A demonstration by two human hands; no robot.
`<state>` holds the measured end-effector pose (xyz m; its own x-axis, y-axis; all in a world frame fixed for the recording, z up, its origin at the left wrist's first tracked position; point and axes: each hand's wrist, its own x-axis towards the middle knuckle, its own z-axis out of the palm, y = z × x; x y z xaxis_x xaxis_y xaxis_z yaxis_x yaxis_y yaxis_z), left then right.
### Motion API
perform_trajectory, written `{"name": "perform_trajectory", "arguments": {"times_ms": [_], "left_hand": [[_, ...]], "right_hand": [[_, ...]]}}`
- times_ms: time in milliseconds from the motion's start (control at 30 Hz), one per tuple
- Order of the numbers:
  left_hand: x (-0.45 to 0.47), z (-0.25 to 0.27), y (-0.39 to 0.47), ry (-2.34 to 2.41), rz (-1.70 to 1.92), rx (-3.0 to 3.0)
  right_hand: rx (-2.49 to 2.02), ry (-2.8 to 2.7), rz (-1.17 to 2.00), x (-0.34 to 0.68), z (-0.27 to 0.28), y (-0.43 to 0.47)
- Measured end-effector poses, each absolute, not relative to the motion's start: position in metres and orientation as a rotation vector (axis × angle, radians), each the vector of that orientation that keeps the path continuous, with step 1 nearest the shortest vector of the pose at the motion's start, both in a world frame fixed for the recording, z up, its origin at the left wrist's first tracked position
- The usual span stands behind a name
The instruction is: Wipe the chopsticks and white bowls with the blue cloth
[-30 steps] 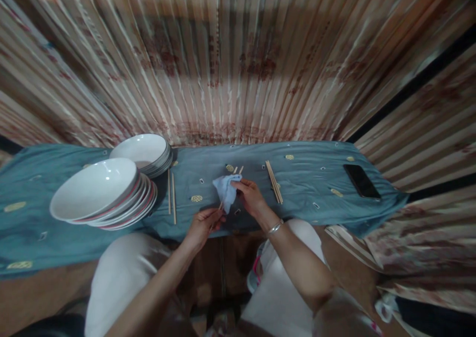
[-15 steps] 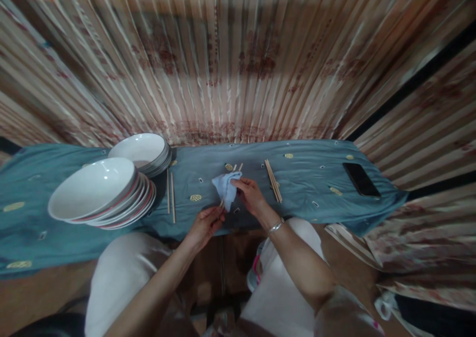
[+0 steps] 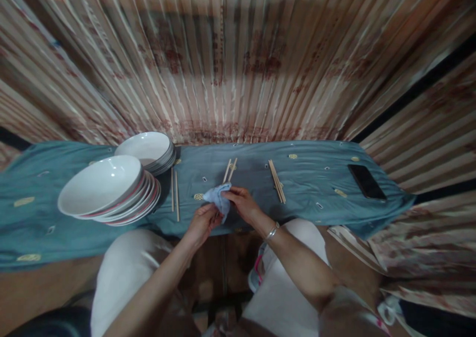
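Note:
A pair of chopsticks [image 3: 229,169] points away from me over the table, their near ends held in my left hand [image 3: 204,221], whose fingers are closed. Wrapped around the middle of the pair is a light blue cloth [image 3: 218,196]. My right hand [image 3: 241,201], a bracelet on its wrist, pinches that cloth from the right side. To the left of my hands two loose chopsticks [image 3: 177,195] lie side by side, slightly apart. On the right a small bundle of chopsticks [image 3: 277,180] rests on the tablecloth.
Stacked bowls [image 3: 100,185] stand at the left, the top one tilted, with a stack of white plates [image 3: 145,148] behind. A black phone [image 3: 367,181] lies at the right. The blue-green tablecloth [image 3: 253,158] ends against a pleated curtain [image 3: 238,89].
The cloth and my right hand have moved down along the chopsticks toward my left hand, so more of the chopsticks' far ends shows. The whole view has shifted slightly.

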<state>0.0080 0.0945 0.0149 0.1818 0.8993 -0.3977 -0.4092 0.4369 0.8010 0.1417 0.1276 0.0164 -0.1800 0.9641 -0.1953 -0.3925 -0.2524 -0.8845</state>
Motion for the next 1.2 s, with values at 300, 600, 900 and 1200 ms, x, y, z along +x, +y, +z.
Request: {"name": "perform_trajectory", "arguments": {"times_ms": [300,600,900,1200], "left_hand": [[-0.006,0.017,0.102,1.116,0.975,0.807],[-0.021,0.029,0.122,1.179,1.226,0.84],[-0.014,0.024,0.115,1.185,1.168,0.79],[-0.017,0.03,0.113,1.169,1.161,0.755]], "right_hand": [[-0.989,-0.864,1.61,0.16,0.024,0.135],[-1.014,-1.153,1.909,0.158,0.021,0.118],[-1.085,-1.154,2.059,0.146,0.014,0.109],[-1.069,-1.203,2.096,0.144,0.01,0.108]]}}
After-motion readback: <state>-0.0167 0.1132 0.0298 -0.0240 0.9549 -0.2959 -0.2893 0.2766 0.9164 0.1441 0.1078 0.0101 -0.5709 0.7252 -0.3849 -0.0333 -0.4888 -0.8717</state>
